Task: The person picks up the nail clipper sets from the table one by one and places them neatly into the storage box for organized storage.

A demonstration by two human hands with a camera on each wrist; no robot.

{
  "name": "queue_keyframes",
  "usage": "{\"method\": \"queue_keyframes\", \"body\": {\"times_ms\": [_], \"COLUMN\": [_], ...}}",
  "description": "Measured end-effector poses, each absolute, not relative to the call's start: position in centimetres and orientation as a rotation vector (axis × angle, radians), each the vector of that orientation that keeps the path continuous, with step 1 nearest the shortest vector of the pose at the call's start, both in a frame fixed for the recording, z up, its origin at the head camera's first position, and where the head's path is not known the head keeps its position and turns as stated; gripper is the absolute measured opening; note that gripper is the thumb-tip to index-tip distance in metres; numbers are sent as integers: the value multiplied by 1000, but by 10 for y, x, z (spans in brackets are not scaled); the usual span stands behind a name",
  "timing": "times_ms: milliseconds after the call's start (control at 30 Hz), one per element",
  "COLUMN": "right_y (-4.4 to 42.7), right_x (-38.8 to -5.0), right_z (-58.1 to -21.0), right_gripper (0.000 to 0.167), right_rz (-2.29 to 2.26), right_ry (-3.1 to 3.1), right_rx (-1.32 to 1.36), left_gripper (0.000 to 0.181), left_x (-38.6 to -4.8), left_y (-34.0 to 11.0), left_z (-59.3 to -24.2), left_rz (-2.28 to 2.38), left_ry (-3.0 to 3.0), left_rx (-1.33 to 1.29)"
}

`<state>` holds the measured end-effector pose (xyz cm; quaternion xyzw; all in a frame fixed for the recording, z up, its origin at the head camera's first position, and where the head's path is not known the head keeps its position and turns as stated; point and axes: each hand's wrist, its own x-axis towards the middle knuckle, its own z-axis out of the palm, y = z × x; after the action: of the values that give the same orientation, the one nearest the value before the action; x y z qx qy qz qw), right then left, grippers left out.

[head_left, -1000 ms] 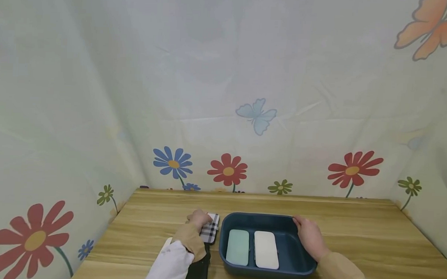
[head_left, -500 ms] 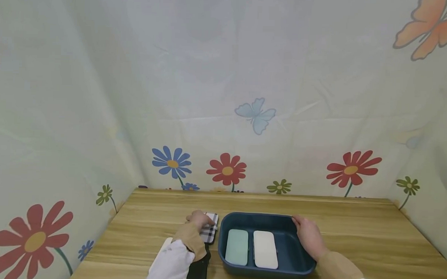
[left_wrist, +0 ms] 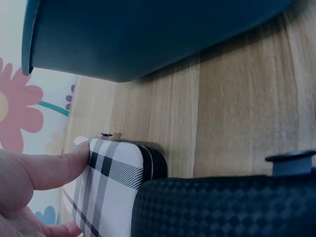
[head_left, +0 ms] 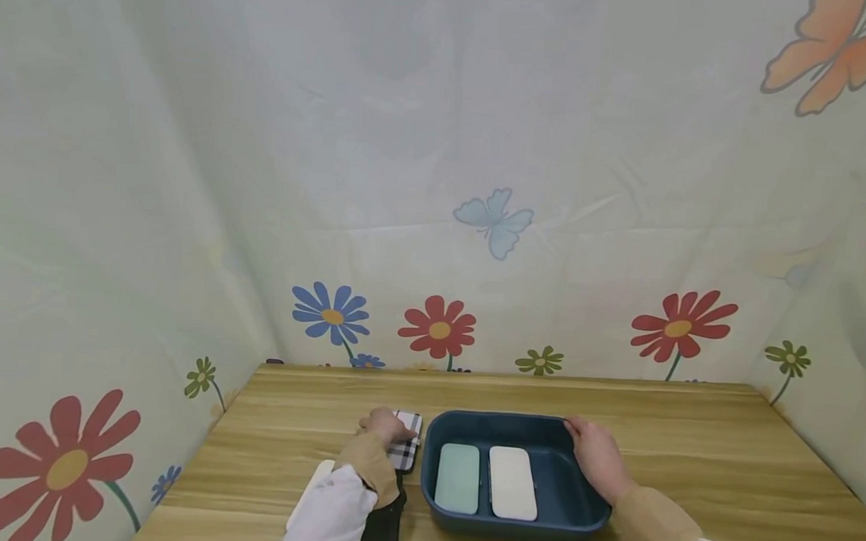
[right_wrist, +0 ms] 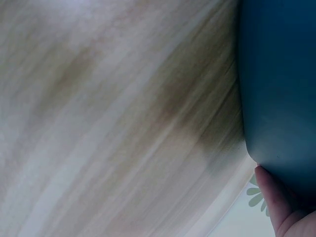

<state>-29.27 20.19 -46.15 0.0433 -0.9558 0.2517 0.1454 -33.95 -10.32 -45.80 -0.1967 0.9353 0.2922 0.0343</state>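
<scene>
A plaid case [head_left: 403, 452] lies left of the dark blue bin [head_left: 517, 531]. Across its far end is my left hand [head_left: 383, 425]; the left wrist view has that hand [left_wrist: 37, 185] with the thumb on one side of the plaid case [left_wrist: 106, 190] and a finger at the other, pinching it. My right hand [head_left: 601, 458] grips the bin's back right rim, and in the right wrist view that hand [right_wrist: 284, 210] touches the blue wall [right_wrist: 279, 98]. Inside the bin, a green case [head_left: 457, 478] and a white case [head_left: 513, 483] lie side by side.
A black textured case [head_left: 381, 527] lies nearer than the plaid one, close to it in the left wrist view. A white item [head_left: 312, 489] is partly hidden by my left sleeve. Behind the wooden table [head_left: 699, 439] hangs a flowered curtain [head_left: 379, 181].
</scene>
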Motion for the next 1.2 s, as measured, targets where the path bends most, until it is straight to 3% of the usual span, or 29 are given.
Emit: {"method": "queue_keyframes", "body": {"times_ms": [333,600,833,933,1100,1200], "right_y": [202,201,201,201,201,201], "right_x": [-296,-295,-294,-294,-293,-293], "right_z": [-463,-463,-462,-461,-461,-462], "right_gripper": [16,16,17,17,18,18], "right_rz": [699,704,723,726,719,719], "right_ry": [-2720,-2716,-2732,-2736,-2739,-2738], "right_rx": [149,153,149,149,150,149], "left_gripper": [62,50,64,72,89,92], "left_x": [-336,-330,-337,-363,-443,-475], "left_y": [-105,-106,-105,-109,-130,-138], "left_z": [-455,-448,-456,-486,-589,-627], "left_rz": [1034,1031,1110,1082,944,981], "left_ry": [2847,2848,2821,2849,2966,2940], "left_rx": [-602,-537,-569,-568,-515,-526]}}
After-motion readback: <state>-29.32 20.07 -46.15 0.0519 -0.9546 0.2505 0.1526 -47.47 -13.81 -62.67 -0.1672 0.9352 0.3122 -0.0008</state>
